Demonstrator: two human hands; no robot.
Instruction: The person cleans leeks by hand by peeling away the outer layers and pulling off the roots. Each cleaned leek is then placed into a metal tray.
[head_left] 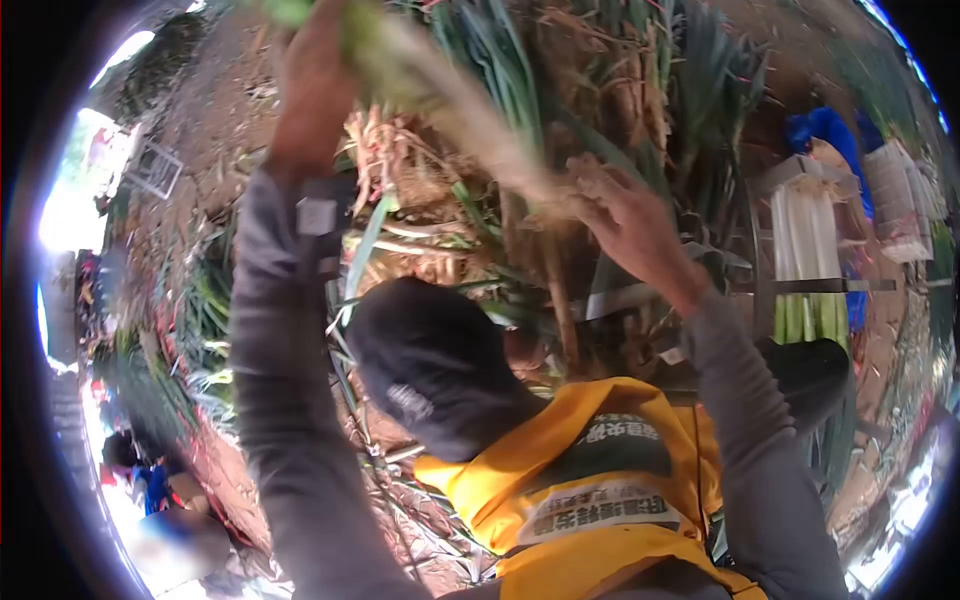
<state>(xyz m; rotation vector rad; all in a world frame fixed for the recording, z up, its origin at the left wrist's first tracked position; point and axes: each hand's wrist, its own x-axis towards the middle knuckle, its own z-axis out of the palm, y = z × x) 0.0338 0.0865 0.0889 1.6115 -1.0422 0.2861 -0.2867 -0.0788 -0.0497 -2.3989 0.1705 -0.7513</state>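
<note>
A long green onion (465, 105), smeared by motion, slants across the top from upper left to the middle. My left hand (315, 75) is closed around its green part near the top edge. At the pale root end, my right hand (630, 220) has its fingers bent against the stalk and seems to pinch it; blur hides the exact contact. Below the stalk lies a heap of loose onion roots and peeled scraps (385, 150). Unpeeled onions with dark green leaves (490, 60) lie beyond my hands.
On the right, a rack (815, 175) holds several trimmed white stalks. Blue material (835, 135) and a pale crate (900, 200) are beside it. My yellow apron (600, 480) and dark-clad knee (430, 350) fill the lower middle. More onions (205, 320) lie at left.
</note>
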